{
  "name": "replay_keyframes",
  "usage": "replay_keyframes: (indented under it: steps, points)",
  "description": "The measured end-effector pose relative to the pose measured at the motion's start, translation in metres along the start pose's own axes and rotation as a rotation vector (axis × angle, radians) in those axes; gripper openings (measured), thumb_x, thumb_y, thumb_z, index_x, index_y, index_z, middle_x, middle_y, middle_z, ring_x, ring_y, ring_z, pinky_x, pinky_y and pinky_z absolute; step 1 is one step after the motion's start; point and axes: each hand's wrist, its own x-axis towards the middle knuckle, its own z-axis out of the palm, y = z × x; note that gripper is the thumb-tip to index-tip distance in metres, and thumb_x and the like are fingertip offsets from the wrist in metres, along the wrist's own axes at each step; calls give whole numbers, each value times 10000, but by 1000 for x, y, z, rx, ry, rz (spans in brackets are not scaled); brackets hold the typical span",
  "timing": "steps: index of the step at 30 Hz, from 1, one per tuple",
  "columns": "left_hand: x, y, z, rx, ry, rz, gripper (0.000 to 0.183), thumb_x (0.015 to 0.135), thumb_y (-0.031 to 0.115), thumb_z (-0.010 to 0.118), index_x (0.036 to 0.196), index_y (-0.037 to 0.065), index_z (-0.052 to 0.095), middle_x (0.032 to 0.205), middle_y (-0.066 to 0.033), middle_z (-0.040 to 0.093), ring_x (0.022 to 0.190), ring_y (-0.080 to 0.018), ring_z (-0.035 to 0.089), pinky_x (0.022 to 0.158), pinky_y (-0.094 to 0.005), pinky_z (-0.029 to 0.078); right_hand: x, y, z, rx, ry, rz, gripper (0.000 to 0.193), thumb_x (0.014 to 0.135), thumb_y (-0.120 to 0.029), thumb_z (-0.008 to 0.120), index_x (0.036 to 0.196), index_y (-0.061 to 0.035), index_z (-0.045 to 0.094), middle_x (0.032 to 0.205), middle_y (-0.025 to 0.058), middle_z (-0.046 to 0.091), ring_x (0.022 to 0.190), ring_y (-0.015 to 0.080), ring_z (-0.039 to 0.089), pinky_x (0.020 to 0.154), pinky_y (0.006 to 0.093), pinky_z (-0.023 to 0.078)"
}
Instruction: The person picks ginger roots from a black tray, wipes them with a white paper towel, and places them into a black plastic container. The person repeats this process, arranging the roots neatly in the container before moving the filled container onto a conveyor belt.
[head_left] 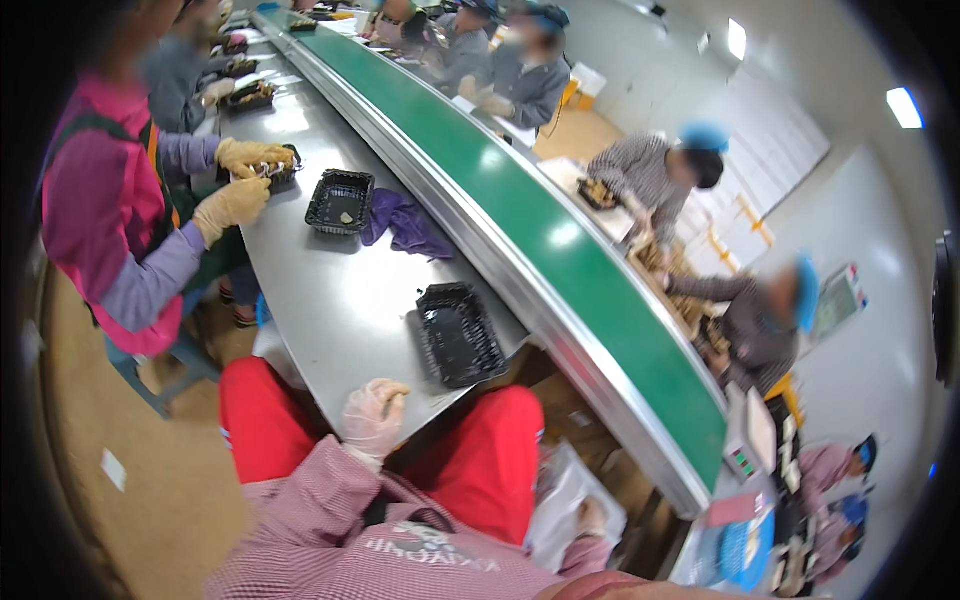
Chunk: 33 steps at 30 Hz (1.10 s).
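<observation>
My left hand [374, 416], in a thin translucent glove, rests at the near edge of the steel table [345, 345]. Its fingers are curled in, and nothing shows between them. Just beyond it to the right lies a black plastic tray [460, 335] with small bits in it. Low on my right side, my right hand [592, 517] is at a white plastic bag [565, 500] beside my knee. The fingers there are blurred and partly hidden, so their grip is unclear.
Farther up the table are another black tray [340, 203] with a small pale piece in it and a purple cloth [405, 225]. A green conveyor belt [500, 190] runs along the right. A co-worker's yellow-gloved hands [232, 208] work over a tray at left. Beyond the belt, several people work.
</observation>
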Motion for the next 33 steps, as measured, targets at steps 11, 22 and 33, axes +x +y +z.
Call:
replay_keyframes:
  steps: [11, 22, 33]
  points:
    - [3, 7, -6, 84, -38, -37, 100, 869, 166, 649, 925, 161, 732, 992, -57, 703, 934, -294, 643, 833, -417, 501, 4, -81, -98, 25, -23, 293, 268, 722, -290, 647, 899, -169, 808, 838, 161, 742, 830, 298, 746, 764, 421, 561]
    - [2, 8, -6, -182, 6, -124, 125, 879, 88, 623, 939, 111, 730, 963, -88, 696, 945, -288, 661, 861, -387, 514, 31, -93, -166, 396, -17, 385, 148, 718, -148, 662, 793, -48, 740, 713, 91, 688, 660, 234, 651, 647, 341, 519]
    - [-2, 3, -10, -189, -2, -129, 139, 880, 80, 623, 960, 119, 729, 992, -82, 697, 953, -287, 660, 864, -382, 517, 35, -150, -181, -95, -3, 433, 195, 680, -220, 711, 805, -82, 769, 861, 180, 730, 878, 358, 707, 826, 412, 556]
